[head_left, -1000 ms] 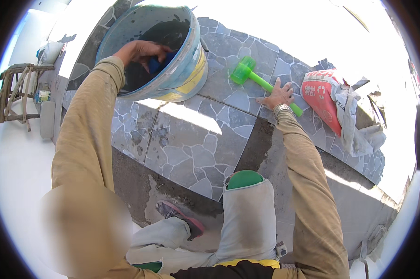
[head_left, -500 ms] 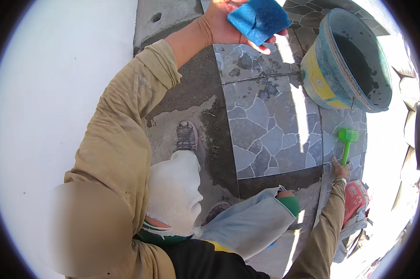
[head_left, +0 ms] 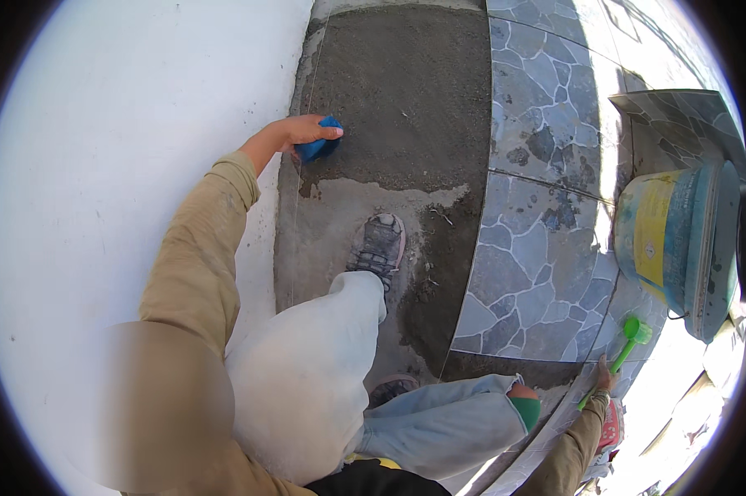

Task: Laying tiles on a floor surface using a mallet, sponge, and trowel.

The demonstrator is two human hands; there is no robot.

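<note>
My left hand [head_left: 300, 132] is closed around a blue sponge [head_left: 322, 142], beside the white wall and over the edge of the dark mortar bed. Whether the sponge touches the mortar I cannot tell. On the right, my right hand [head_left: 606, 378] grips the handle of a green mallet [head_left: 636, 331], whose head lies toward the tiles and bucket. Stone-patterned grey tiles [head_left: 530, 298] run along the right of the mortar [head_left: 398, 91].
A blue-green bucket [head_left: 666, 231] with a yellow label stands on the tiles at right. Behind it leans a loose tile [head_left: 679, 120]. The white wall [head_left: 142, 165] rises on the left, with a thin string line near it. A red bag [head_left: 611, 430] lies past my right hand.
My left hand has moved from above the tiles leftward and down to the mortar by the wall, carrying the sponge. The view has shifted. My right hand stays at the mallet.
</note>
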